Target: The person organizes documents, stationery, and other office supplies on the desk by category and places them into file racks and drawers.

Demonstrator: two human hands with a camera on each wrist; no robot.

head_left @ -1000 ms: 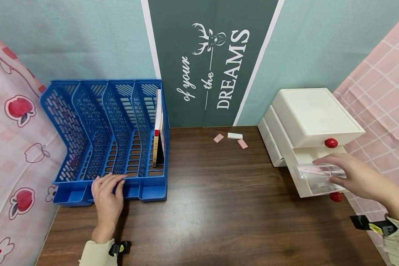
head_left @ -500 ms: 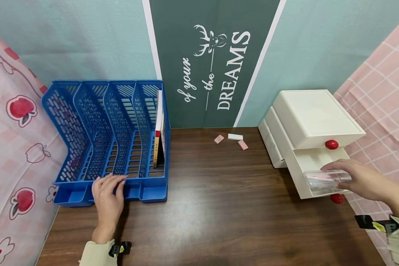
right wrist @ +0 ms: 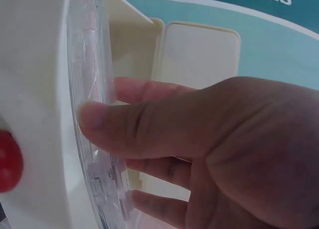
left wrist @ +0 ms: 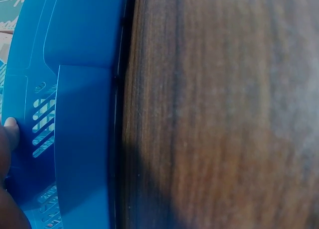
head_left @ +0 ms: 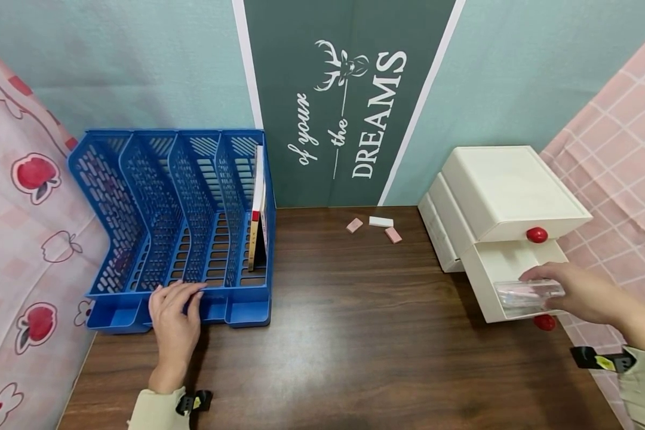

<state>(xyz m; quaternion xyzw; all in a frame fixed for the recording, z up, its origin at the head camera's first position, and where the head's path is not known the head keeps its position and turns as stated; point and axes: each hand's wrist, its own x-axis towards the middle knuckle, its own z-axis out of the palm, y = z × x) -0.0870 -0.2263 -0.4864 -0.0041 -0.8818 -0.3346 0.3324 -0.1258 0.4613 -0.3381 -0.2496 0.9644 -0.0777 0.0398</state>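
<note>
My right hand (head_left: 583, 291) holds a clear plastic case (head_left: 528, 294), thumb on one side and fingers on the other. The case is within the pulled-out lower drawer (head_left: 478, 280) of a white drawer unit (head_left: 521, 185), near its front. In the right wrist view, the case (right wrist: 94, 74) shows something pinkish inside, too blurred to name. On the left, my left hand (head_left: 174, 316) grips the front lip of a blue file rack (head_left: 252, 292), fingers bent over the edge. The left wrist view shows a fingertip against the rack's front (left wrist: 30, 99).
Two pink erasers (head_left: 354, 225) and a white one (head_left: 381, 221) lie at the back of the brown table (head_left: 344, 334). Thin books (head_left: 257, 209) stand in the rack's rightmost slot. Red knobs (head_left: 537, 235) stick out from the drawer fronts. Patterned cloth hangs at both sides.
My right hand has moved slightly right and down, bringing the clear case from above the drawer to lower inside it. The left hand stays on the rack.
</note>
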